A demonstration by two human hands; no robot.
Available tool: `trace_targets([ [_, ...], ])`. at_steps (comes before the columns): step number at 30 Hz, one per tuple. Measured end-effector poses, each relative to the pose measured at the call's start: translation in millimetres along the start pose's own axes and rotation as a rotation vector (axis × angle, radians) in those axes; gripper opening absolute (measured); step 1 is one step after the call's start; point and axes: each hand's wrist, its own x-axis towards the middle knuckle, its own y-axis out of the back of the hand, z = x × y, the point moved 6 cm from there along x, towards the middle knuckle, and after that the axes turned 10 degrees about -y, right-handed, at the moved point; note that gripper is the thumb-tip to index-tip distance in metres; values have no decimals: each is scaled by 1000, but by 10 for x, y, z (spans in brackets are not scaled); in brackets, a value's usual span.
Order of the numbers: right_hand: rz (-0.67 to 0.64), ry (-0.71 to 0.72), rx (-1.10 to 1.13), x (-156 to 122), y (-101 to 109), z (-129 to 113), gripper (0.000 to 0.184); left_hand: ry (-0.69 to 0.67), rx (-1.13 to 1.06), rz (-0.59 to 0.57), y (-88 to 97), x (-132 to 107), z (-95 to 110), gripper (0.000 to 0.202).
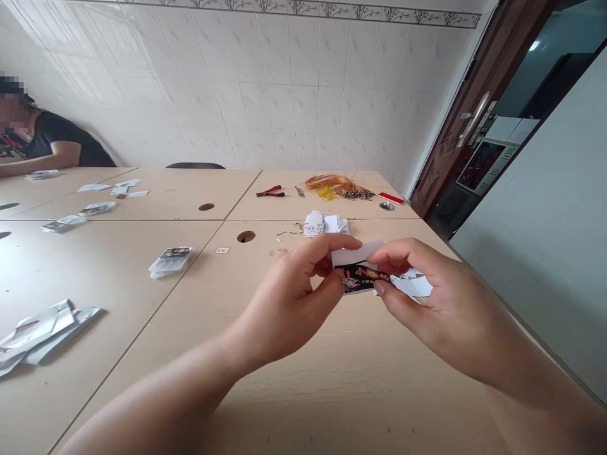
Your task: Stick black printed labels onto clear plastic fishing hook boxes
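Note:
Above the tabletop, my two hands share a small black printed card (359, 278) with a white panel along its upper edge. My left hand (296, 300) pinches the card's left end between thumb and fingers. At the other end, my right hand (431, 297) is closed on it, thumb on the printed face. Behind my right fingers lie loose white papers (415, 285), partly hidden. Just beyond my hands are stacks of white cards (325, 224) with some small dark bits beside them.
Far back are red-handled pliers (271, 191), a bundle of copper-coloured wires (336, 184) and a red strip (391, 198). Clear packs (171, 261) and silvery pouches (45, 332) lie to the left. A cable hole (246, 236) pierces the table. Another person (61, 139) sits at far left.

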Motion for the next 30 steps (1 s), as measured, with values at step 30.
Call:
trace_targets([
  [30,-96,-76,32,21,-34,44,17,212,-798,57,-118,10,-110,12],
])
